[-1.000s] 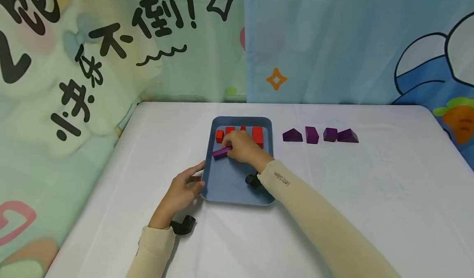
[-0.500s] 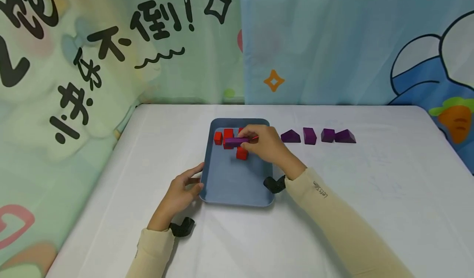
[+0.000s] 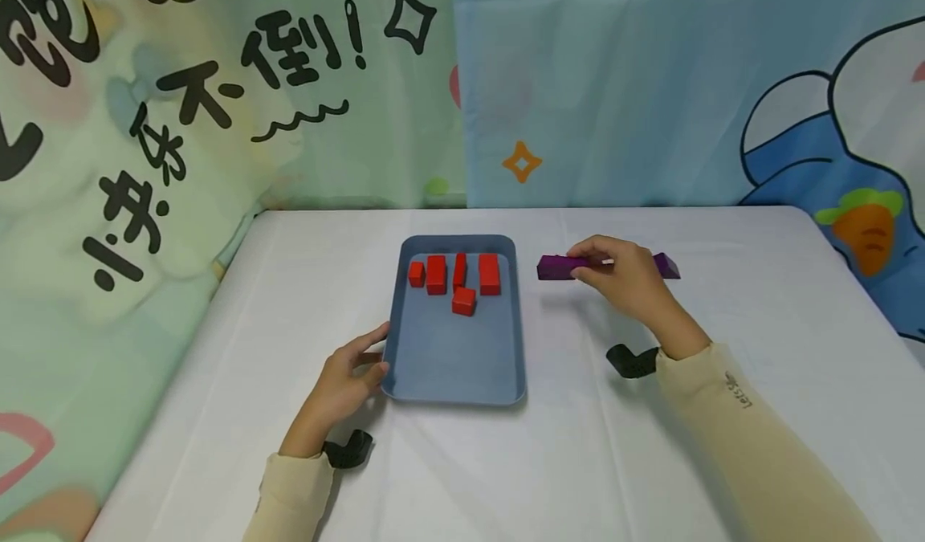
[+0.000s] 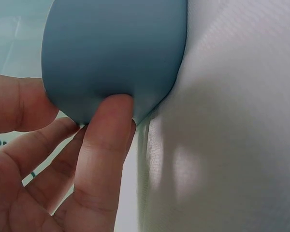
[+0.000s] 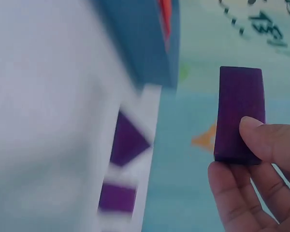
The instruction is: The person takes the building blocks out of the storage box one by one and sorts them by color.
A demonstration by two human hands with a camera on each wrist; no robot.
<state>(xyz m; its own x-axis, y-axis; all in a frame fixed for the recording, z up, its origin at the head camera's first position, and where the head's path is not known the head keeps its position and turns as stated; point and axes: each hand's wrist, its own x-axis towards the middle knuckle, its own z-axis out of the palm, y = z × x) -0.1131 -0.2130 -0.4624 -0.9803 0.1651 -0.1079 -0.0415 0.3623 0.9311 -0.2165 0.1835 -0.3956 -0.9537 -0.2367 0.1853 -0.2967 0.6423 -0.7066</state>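
Observation:
My right hand (image 3: 629,281) pinches a purple rectangular block (image 5: 238,108) between thumb and fingers, over the table to the right of the tray. In the right wrist view, a purple wedge (image 5: 128,140) and another purple block (image 5: 117,197) lie below it. One more purple wedge (image 3: 666,266) shows just beyond the hand in the head view; the hand hides part of this row. At the front left corner of the blue-grey tray (image 3: 454,373), my left hand (image 3: 343,385) holds the wall, thumb pressed against its outer side (image 4: 113,58).
Inside the tray, near its far end, stand several red blocks, among them a tall one (image 3: 489,275) and a small cube (image 3: 464,301). A white cloth covers the table (image 3: 506,478). Printed curtains (image 3: 614,124) hang along its back and left.
My right hand has lifted the purple block from the tray and carried it rightward over the row of purple pieces. The left hand keeps its place on the tray; the head view has shifted slightly.

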